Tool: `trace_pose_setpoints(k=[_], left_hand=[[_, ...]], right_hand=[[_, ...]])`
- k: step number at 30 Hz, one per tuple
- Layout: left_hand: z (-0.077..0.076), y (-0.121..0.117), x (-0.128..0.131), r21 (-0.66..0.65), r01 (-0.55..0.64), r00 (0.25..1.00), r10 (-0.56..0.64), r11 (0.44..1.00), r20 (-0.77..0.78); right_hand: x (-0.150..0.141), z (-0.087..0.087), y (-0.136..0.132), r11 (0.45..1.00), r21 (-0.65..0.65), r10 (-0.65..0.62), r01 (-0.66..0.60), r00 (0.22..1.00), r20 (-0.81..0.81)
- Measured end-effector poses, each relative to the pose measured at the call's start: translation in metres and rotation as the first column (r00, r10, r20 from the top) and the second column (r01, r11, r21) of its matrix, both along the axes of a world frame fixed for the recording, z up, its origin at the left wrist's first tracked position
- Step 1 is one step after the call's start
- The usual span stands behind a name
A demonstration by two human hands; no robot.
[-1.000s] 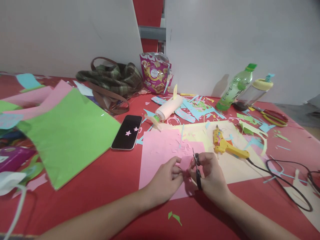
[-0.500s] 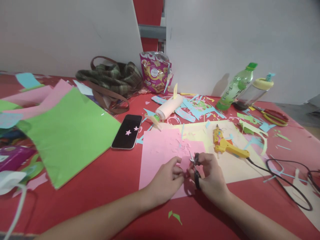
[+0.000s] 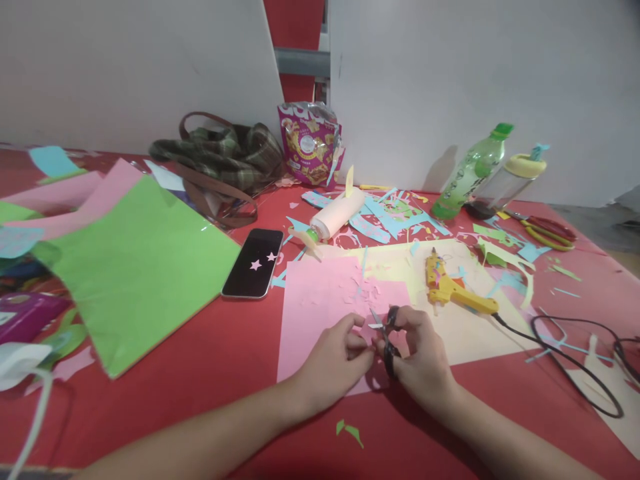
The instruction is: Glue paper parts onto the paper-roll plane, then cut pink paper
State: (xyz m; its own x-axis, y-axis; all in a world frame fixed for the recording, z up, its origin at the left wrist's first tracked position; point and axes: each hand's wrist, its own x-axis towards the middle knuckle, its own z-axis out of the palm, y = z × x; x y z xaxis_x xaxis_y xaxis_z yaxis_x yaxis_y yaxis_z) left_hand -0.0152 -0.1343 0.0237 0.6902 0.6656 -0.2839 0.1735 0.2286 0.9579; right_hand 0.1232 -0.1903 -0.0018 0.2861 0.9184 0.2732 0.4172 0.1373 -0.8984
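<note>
My right hand (image 3: 425, 353) holds a small pair of scissors (image 3: 389, 343) with black handles, fingers in the loops. Its short silver blades are parted and point up and left, close to my left fingertips. Curled, with thumb and fingers pinched together, my left hand (image 3: 333, 363) meets the right fingertips. Whatever lies in that pinch is too small to make out. Beneath both hands is a sheet of pink paper (image 3: 305, 327), strewn with tiny pink cuttings (image 3: 367, 291). Two pink paper stars (image 3: 255, 265) rest on a dark phone (image 3: 245, 283) to the left.
A yellow glue gun (image 3: 457, 293) with a black cable lies on cream paper at right. Behind stand a green-capped bottle (image 3: 470, 173), a clear tumbler (image 3: 505, 187) and a purple snack bag (image 3: 310, 143). A paper-wrapped roll (image 3: 337, 217), green board (image 3: 150, 260) and pliers (image 3: 547, 232) lie around.
The scissors have turned left, and their blades now show spread near my left fingertips. My left hand has shifted slightly right, closer to my right hand.
</note>
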Motion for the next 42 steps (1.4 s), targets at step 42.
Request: trace_pose_setpoints(k=[42], left_hand=[[0.01, 0.012, -0.005, 0.403, 0.147, 0.975, -0.063, 0.903, -0.215]], right_hand=[[-0.003, 0.035, 0.009, 0.946, -0.258, 0.05, -0.197, 0.874, -0.483]])
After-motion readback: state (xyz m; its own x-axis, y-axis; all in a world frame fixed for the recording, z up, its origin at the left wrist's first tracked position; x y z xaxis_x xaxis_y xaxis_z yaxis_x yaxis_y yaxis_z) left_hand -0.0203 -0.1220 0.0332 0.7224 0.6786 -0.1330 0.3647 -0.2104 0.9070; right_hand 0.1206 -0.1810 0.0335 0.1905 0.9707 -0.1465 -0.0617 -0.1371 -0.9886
